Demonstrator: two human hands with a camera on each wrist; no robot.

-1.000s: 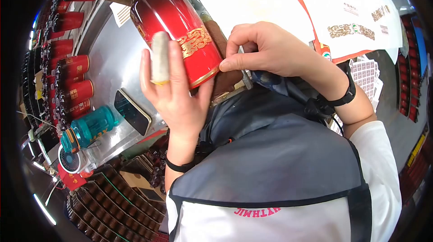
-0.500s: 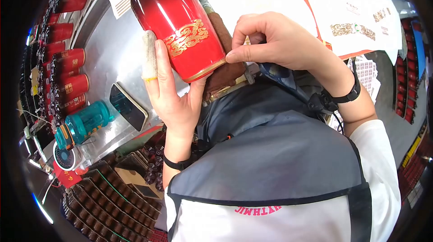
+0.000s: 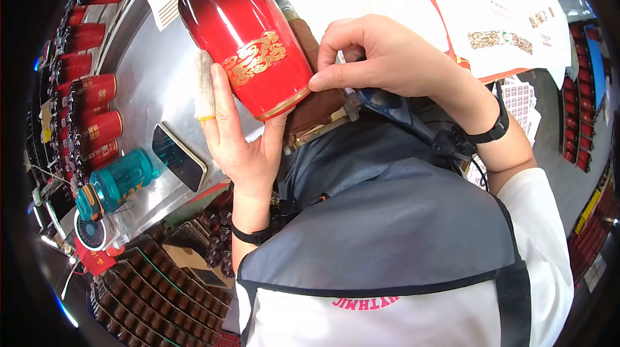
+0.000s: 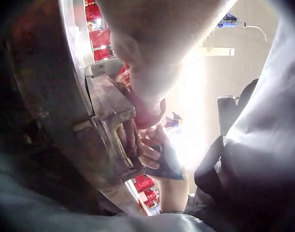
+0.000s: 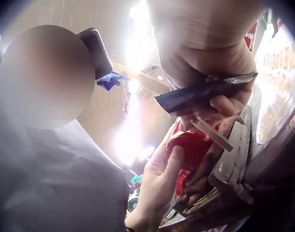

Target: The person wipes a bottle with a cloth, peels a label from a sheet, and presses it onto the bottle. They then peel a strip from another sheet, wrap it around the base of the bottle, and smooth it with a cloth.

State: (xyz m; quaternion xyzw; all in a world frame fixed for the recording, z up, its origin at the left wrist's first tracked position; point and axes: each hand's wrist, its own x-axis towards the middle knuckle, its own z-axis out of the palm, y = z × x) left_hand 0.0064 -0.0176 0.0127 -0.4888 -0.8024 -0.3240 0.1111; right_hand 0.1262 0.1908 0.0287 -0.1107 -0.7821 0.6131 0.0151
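Observation:
A glossy red bottle [image 3: 248,21], dark toward its neck and bearing a gold pattern [image 3: 254,57], lies tilted on a brown padded rest [image 3: 321,111]. My left hand [image 3: 237,143] grips its lower end, fingers along the side; one finger wears a pale cover [image 3: 204,85]. In the right wrist view the left thumb presses the bottle's base [image 5: 188,147]. Beside the base rim, my right hand [image 3: 391,56] has thumb and forefinger close together. The right wrist view shows that hand holding a dark flat strip [image 5: 193,98], with a thin pale stick [image 5: 214,136] by its fingers.
On the metal table [image 3: 139,66] at the left lie a phone [image 3: 179,157] and a teal drink bottle [image 3: 123,180], near a small fan [image 3: 90,232]. Rows of red bottles [image 3: 97,125] stand farther left. White printed sheets [image 3: 507,33] lie at the upper right.
The bottle has shifted up and left in the head view, with the left hand following; its gold pattern has turned toward the left hand. The right hand remains by the base rim.

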